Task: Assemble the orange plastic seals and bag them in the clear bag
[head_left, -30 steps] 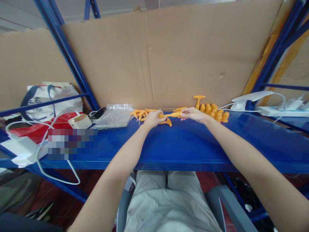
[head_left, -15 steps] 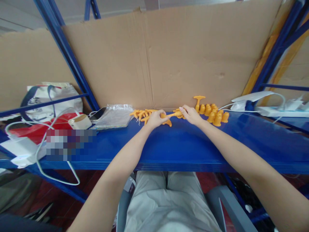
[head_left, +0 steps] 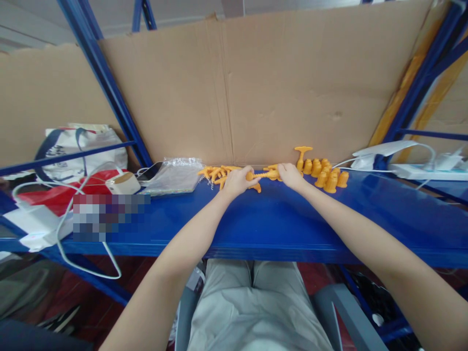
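A: How do the hands stand?
B: The left hand is narrow, fingers closed round one end of the twisted orange piece; the right hand pinches its other end. The piece lies across the gap between them, over the blue shelf
A: What might go wrong there?
B: I'd watch for a slip. The ridged middle is thin and each end sits mostly inside a hand, so uneven pull or twist could turn it in the fingers, or bend it if it's soft. I can't tell how tight either grip is
A: And just beside them?
B: A curved orange piece lies next to the left fingertips. A small drop of that hand could knock it. Past the hand is the heap of orange pieces, with wiry coils by it; they look ready to snag on a finger or each other
A: Farther out, on the right?
B: The orange cup-like pieces stand in a close group, the upright T-shaped piece beside them. It looks top-heavy, so a backward swing of the right wrist could tip it and topple its neighbours
A: To the left?
B: The clear plastic bag is near the heap; a stray piece could slide onto it
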`<state>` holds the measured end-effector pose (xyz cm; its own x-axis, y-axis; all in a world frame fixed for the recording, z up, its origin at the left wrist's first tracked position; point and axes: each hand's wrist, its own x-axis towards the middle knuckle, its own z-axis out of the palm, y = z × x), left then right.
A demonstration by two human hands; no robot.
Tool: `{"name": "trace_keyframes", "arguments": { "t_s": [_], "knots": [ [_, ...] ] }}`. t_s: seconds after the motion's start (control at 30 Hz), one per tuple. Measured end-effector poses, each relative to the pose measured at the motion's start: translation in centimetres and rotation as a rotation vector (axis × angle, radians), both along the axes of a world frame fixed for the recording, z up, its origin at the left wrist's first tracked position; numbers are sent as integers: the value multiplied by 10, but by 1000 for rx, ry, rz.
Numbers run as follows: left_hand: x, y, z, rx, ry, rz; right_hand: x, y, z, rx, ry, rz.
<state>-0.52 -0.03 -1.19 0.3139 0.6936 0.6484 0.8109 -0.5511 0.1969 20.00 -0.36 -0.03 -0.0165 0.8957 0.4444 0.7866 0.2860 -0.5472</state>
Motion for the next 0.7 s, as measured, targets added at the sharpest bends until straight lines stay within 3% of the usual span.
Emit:
{"name": "trace_keyframes", "arguments": {
  "t_s": [0.17, 0.4, 0.53, 0.7],
  "knots": [
    [-1, 1, 3, 46, 66, 9, -2, -5, 3, -382, 339, 60],
    [-7, 12, -4, 24, 13, 16, 23, -6, 16, -585, 504, 472],
    [-10, 17, -7, 8, -26, -7, 36, -2, 13, -609, 565, 634],
    [-12, 16, -6, -3, -48, 0, 29, 8, 6, -583, 573, 569]
  ]
}}
